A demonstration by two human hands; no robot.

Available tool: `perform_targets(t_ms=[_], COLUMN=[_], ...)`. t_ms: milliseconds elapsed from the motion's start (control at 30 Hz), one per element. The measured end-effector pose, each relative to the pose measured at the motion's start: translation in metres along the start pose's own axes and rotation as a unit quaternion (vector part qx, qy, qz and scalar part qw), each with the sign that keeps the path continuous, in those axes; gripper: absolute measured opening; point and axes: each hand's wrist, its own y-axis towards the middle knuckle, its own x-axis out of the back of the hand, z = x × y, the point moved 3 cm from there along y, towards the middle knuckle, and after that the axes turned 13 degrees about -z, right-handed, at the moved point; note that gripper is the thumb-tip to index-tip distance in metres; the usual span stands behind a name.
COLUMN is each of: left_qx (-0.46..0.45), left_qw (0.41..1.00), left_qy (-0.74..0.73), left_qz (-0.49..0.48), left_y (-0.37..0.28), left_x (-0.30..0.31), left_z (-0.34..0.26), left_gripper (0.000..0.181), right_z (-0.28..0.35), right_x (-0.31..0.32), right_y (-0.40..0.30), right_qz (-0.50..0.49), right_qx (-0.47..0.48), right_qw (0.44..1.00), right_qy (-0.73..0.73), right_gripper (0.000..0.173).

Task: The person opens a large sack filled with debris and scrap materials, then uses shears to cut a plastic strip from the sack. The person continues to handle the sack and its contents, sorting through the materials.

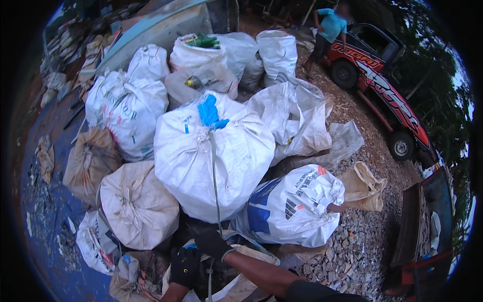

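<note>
Both my hands wear black gloves and are close together over an open woven sack [245,288] at the bottom of the view. My left hand [185,265] has its fingers curled near the sack's rim. My right hand [212,243] reaches in beside it; its fingers are too dark to make out. A bit of blue material [191,245] shows between them. From the tied neck of a large, full white sack [215,162], a thin strap [215,181] runs down to my right hand and shows again below it. Blue netting [209,113] lies on top of that sack.
Beige sacks [139,204] stand on the left, and a printed white sack [294,205] lies on the right. Green bottles [203,40] fill a sack behind. A person [330,26] stands by a red and black pickup truck [377,71]. Gravel [354,241] covers the ground at right.
</note>
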Motion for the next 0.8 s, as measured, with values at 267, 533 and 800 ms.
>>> perform_targets(t_ms=[267,533,800], left_qx=[0.027,0.048,0.114], left_qw=[0.991,0.954,0.929], left_qy=[-0.117,-0.277,-0.351], left_qz=[-0.054,0.107,-0.022], left_y=[0.027,0.050,0.016], left_x=[0.021,-0.025,-0.099], left_z=[0.003,0.016,0.014], left_gripper=[0.036,0.026,0.034], right_z=[0.089,0.025,-0.008], right_x=[0.075,0.079,0.046], right_y=[0.087,0.032,0.035], right_qz=[-0.056,0.394,0.457], right_qx=[0.139,-0.017,-0.093], right_qw=[0.986,0.912,0.884], right_qy=[0.067,-0.114,-0.017], right_gripper=[0.028,0.035,0.045])
